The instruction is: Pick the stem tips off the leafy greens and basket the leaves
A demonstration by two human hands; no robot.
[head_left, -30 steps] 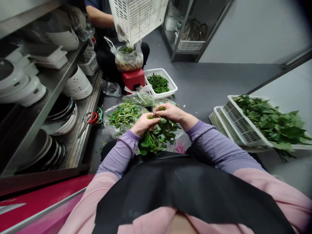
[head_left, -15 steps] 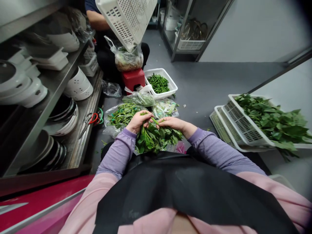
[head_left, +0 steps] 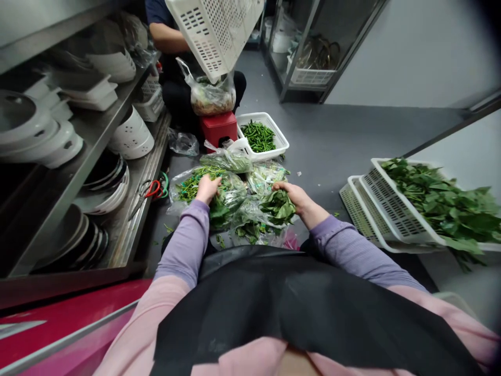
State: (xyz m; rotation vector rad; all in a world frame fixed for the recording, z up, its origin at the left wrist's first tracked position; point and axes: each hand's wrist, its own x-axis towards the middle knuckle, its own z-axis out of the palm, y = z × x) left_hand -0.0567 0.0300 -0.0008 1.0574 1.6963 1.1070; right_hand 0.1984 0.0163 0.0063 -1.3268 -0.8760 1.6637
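My left hand (head_left: 209, 188) is closed round leafy greens (head_left: 219, 213), whose dark leaves hang below the fingers. Just beyond it lies an opened plastic bag of thin green stems (head_left: 188, 184). Off to the right, my right hand (head_left: 294, 196) is closed on a bunch of leafy greens (head_left: 278, 207), leaves drooping toward the middle. Between the hands, crumpled clear plastic (head_left: 247, 213) lies on the floor with loose leaves on it. Bagged green vegetables (head_left: 230, 159) rest farther out. The fingertips of my left hand are partly hidden.
A white basket of green chillies (head_left: 258, 137) stands ahead beside a red stool (head_left: 219, 128). Behind it sits a person (head_left: 168, 39) near a raised white crate (head_left: 213, 34). Stacked crates (head_left: 407, 209) with leafy greens stand right. Scissors (head_left: 146, 193) lie on the left shelf among dishes.
My hands were together over one bunch of greens; now they are apart, left hand to the left and right hand to the right, each with greens. The view has shifted slightly.
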